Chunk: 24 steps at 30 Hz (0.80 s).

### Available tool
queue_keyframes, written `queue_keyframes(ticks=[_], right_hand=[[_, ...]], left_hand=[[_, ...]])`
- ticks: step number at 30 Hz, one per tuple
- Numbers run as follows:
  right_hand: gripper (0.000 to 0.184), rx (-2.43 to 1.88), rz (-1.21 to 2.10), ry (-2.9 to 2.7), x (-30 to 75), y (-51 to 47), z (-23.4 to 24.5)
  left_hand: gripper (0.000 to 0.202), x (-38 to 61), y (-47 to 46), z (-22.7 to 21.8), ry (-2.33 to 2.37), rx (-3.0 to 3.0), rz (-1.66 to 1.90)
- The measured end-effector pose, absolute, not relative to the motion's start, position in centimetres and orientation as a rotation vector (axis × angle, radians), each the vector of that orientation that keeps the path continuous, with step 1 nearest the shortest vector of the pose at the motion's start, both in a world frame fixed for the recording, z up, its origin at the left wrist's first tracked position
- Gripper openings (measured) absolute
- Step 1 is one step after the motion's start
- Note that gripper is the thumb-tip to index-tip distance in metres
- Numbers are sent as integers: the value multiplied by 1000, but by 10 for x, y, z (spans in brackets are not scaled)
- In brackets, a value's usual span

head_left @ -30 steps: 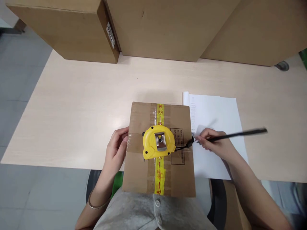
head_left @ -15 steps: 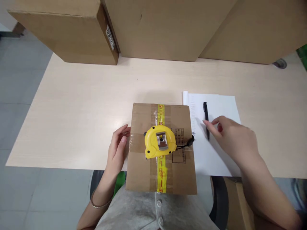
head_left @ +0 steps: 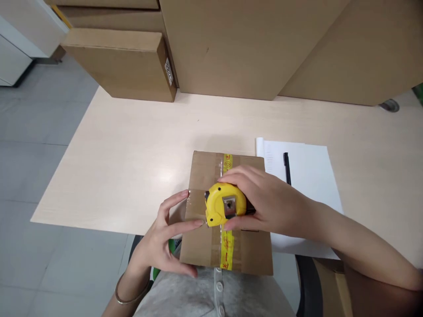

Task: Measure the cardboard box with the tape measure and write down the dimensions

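Two hands meet on one small cardboard box (head_left: pixel 201 240), seen from above on my remote feed. At far left, the left hand (head_left: pixel 161 244) lies against the box's left edge with its fingers (head_left: pixel 185 225) spread apart, steadying rather than gripping. The box sits at the near edge of the pale desk (head_left: pixel 132 149), its near end jutting past that edge toward the person's body; a strip of yellow tape (head_left: pixel 226 248) runs down its lid. On the middle of the lid rests a yellow tape measure (head_left: pixel 220 207), metal belt clip facing up. The right hand (head_left: pixel 269 204) reaches in from the right, its fingers clamped on the case, fingers over the far side and thumb along the near side. Just right of the box, a black pen (head_left: pixel 287 167) lies loose on a white sheet of paper (head_left: pixel 310 176). As I judge it, the main risk is the overhang: a lift or push on the tape measure, with only spread fingers bracing the box, could tilt or slide it off the desk edge. A loose hold on the smooth case could let it drop, and the right forearm, crossing the sheet, could drag the paper and roll the pen away.
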State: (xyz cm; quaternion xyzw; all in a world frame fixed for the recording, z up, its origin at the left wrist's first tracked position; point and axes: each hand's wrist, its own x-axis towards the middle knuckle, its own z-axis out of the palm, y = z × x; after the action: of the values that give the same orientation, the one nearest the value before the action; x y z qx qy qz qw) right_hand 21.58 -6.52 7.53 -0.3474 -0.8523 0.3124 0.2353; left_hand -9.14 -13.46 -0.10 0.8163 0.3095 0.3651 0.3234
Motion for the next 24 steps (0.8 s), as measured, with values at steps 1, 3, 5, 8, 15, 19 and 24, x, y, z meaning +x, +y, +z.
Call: queue_keyframes(ticks=[1, 3, 5, 8, 15, 19, 24], right_hand=[[58, -975, 964, -2282, 219, -68, 75], [56, -1091, 1137, -2151, 229, -72, 76], [58, -1228, 1183, -1995, 240, -71, 79], [60, -1365, 1169, -1730, 256, -57, 76], [59, -1298, 1286, -1278, 268, -28, 45], [62, -1210, 1415, -1128, 265, -45, 49], [62, -1258, 1428, -1027, 268, -95, 59]], left_hand=[[94, -91, -133, -1, 806, 2155, 938], [93, -91, -130, -1, 801, 2149, 930], [88, -92, -128, -2, 779, 2137, 937], [75, -96, -123, -1, 758, 2128, 959], [55, -120, -114, -12, 774, 2018, 1121], [47, -113, -118, -19, 1290, 1599, 1338], [49, -68, -102, 7, 1582, 924, 1464]])
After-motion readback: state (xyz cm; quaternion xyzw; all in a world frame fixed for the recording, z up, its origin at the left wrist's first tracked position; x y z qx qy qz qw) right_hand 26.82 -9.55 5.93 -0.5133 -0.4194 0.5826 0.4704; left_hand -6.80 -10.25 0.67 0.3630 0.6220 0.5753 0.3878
